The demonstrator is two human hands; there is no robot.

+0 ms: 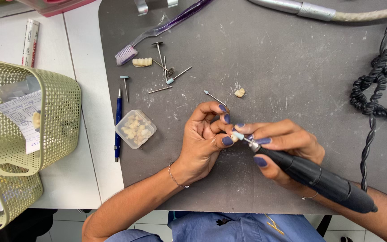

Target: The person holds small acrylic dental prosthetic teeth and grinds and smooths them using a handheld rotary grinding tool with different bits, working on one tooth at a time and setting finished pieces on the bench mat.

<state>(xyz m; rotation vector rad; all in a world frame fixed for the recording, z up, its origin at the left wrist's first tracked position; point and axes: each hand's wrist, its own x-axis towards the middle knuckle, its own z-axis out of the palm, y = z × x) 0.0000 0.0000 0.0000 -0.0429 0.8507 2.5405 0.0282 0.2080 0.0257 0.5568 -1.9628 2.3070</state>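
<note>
My left hand (pixel 204 136) pinches a small pale tooth piece (pixel 233 138) between thumb and fingertips, mostly hidden by the fingers. My right hand (pixel 283 143) grips a black rotary handpiece (pixel 319 179) like a pen. Its light blue tip (pixel 238 135) touches the piece held in the left hand. Both hands hover over a dark grey mat (pixel 292 67).
Several burs (pixel 166 71), a purple toothbrush (pixel 157 31), a tooth row (pixel 142 62) and a single tooth piece (pixel 239 92) lie on the mat. A clear box of teeth (pixel 135 129) and a blue pen (pixel 118 125) sit left. A green basket (pixel 27 116) stands far left, a coiled black cord (pixel 375 103) right.
</note>
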